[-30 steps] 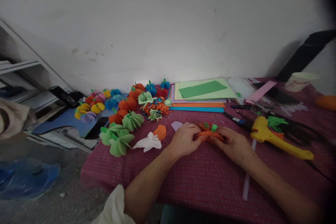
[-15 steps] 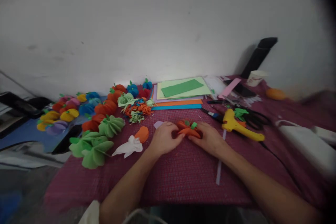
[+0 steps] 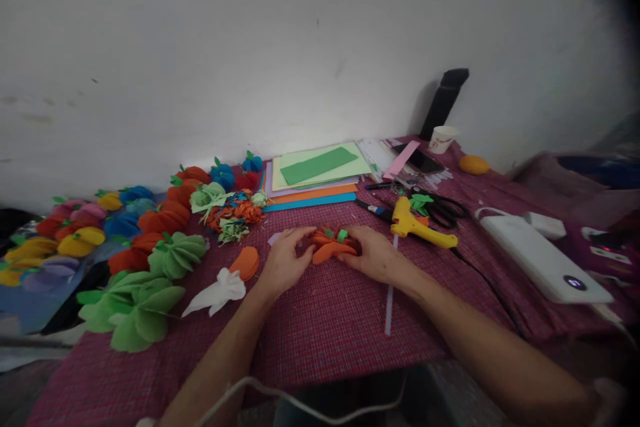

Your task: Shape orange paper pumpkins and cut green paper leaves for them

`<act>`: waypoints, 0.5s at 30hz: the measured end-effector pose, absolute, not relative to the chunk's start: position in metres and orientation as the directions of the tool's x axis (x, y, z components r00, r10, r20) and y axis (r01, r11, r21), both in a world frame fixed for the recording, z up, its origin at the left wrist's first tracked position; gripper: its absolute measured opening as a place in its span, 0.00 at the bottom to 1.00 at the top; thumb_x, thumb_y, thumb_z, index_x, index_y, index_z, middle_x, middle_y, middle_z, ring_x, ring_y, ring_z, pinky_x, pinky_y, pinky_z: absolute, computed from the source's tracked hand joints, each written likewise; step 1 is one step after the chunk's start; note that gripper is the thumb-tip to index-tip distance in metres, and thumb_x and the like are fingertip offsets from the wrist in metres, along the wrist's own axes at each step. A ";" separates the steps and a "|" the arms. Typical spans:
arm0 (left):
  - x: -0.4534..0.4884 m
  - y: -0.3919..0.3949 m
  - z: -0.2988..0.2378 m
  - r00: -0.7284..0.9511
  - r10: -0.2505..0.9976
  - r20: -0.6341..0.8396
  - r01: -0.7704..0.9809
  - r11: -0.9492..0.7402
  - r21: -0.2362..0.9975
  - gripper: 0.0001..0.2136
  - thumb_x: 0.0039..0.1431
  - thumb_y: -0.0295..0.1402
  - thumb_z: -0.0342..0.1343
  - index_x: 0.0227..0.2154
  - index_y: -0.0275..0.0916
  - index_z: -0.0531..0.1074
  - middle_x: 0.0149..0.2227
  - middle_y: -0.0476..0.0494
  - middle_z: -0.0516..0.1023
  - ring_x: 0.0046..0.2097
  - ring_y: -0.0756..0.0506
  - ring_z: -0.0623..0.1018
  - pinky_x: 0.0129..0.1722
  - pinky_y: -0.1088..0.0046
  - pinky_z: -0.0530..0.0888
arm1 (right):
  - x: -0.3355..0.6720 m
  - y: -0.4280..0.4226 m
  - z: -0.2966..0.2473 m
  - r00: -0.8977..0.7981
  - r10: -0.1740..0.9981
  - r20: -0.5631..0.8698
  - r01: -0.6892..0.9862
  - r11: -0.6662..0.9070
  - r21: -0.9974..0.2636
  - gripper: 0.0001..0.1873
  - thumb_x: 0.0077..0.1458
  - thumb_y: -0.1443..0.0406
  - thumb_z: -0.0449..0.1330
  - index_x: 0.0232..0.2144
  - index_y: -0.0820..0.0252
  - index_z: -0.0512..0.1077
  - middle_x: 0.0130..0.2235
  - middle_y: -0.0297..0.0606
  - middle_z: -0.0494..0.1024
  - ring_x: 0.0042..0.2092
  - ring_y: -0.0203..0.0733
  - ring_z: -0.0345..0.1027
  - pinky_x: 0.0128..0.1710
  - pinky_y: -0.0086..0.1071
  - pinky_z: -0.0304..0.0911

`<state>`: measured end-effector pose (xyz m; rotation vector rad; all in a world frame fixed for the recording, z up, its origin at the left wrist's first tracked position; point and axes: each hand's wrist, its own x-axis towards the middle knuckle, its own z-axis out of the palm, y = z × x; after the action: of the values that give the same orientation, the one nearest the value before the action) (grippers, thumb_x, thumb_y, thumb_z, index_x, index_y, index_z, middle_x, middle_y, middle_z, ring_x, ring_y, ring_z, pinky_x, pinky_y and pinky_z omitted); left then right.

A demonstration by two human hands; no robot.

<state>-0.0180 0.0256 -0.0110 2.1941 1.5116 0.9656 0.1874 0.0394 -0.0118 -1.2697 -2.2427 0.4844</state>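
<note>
An orange paper pumpkin with a green stem sits on the checked cloth between my two hands. My left hand curves round its left side, thumb and fingers against the paper folds. From the other side, my right hand grips it, with the thumb at the front. Several fingertips are hidden behind the pumpkin. Left of my left hand lie orange paper pieces and a crumpled white tissue. A yellow glue gun rests to the right of my right hand, its clear glue stick pointing toward me.
Many coloured paper pumpkins crowd the left side, near shredded paper. Coloured sheets are stacked at the back. Right of them are scissors, a paper cup, an orange fruit and a white power bank.
The camera view has turned to the right, so the table's things appear further left. Both hands stay round the orange pumpkin, and its front paper fold now sticks out more to the left.
</note>
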 end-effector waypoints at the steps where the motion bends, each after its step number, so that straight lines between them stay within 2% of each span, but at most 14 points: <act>1: -0.018 0.026 -0.012 0.220 0.910 0.350 0.698 -0.398 0.595 0.15 0.52 0.27 0.52 0.44 0.43 0.69 0.43 0.47 0.75 0.44 0.46 0.72 0.42 0.69 0.69 | 0.187 0.039 -0.012 -0.440 0.862 0.251 0.673 0.502 -0.543 0.08 0.46 0.63 0.60 0.30 0.61 0.68 0.32 0.37 0.72 0.34 0.40 0.64 0.34 0.31 0.57; 4: -0.017 0.025 -0.012 0.234 0.910 0.343 0.685 -0.405 0.606 0.17 0.51 0.26 0.53 0.45 0.43 0.69 0.42 0.47 0.75 0.43 0.47 0.72 0.41 0.70 0.70 | 0.186 0.040 -0.014 -0.479 0.843 0.244 0.627 0.524 -0.577 0.09 0.44 0.67 0.60 0.33 0.60 0.69 0.34 0.36 0.72 0.37 0.40 0.64 0.37 0.31 0.58; 10: -0.016 0.023 -0.008 0.251 0.907 0.339 0.690 -0.413 0.594 0.18 0.49 0.26 0.54 0.45 0.44 0.68 0.43 0.47 0.73 0.42 0.47 0.72 0.39 0.71 0.69 | 0.186 0.043 -0.018 -0.513 0.812 0.277 0.509 0.548 -0.664 0.22 0.43 0.70 0.60 0.45 0.57 0.68 0.43 0.38 0.73 0.45 0.42 0.65 0.46 0.35 0.57; 15: -0.016 0.022 -0.006 0.191 0.921 0.340 0.706 -0.369 0.604 0.12 0.48 0.29 0.55 0.38 0.41 0.69 0.38 0.47 0.74 0.37 0.48 0.72 0.36 0.71 0.69 | 0.188 0.045 -0.018 -0.457 0.859 0.232 0.539 0.475 -0.696 0.28 0.43 0.67 0.62 0.49 0.60 0.65 0.44 0.41 0.72 0.44 0.44 0.66 0.46 0.38 0.59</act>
<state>-0.0162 0.0220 -0.0061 2.1593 1.5400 0.9665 0.1879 0.0447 -0.0184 -1.1535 -2.1552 0.7332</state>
